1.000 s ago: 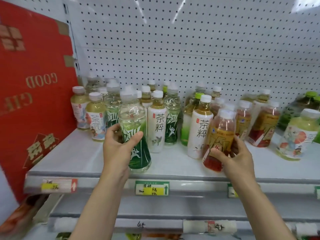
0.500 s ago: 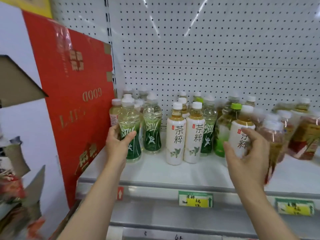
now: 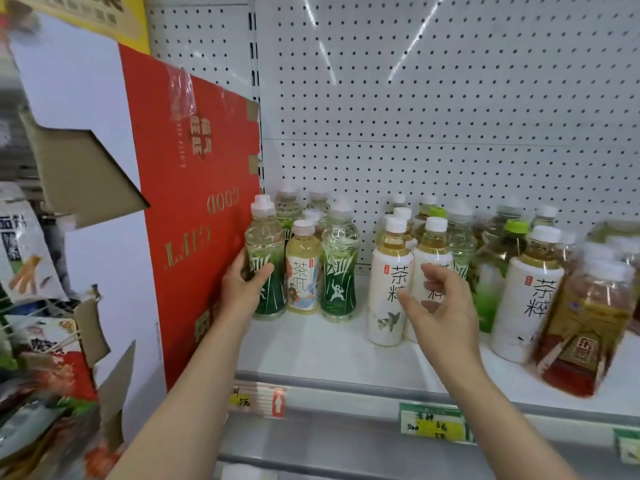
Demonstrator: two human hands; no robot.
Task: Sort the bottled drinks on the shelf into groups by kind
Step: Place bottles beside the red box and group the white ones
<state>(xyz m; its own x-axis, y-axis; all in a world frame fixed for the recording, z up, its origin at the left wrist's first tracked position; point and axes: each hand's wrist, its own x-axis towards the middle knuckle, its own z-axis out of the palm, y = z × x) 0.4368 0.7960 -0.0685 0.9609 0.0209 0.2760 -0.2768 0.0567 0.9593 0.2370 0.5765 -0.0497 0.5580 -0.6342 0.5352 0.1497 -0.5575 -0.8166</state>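
Since a moment ago the left hand (image 3: 242,282) has carried its green-label bottle (image 3: 265,261) to the far left of the shelf (image 3: 329,355), against the red cardboard panel (image 3: 194,216), fingers wrapped round its waist. The right hand (image 3: 440,306), off the amber tea bottle (image 3: 588,327), hovers with fingers spread loosely before two white-label tea bottles (image 3: 389,282).
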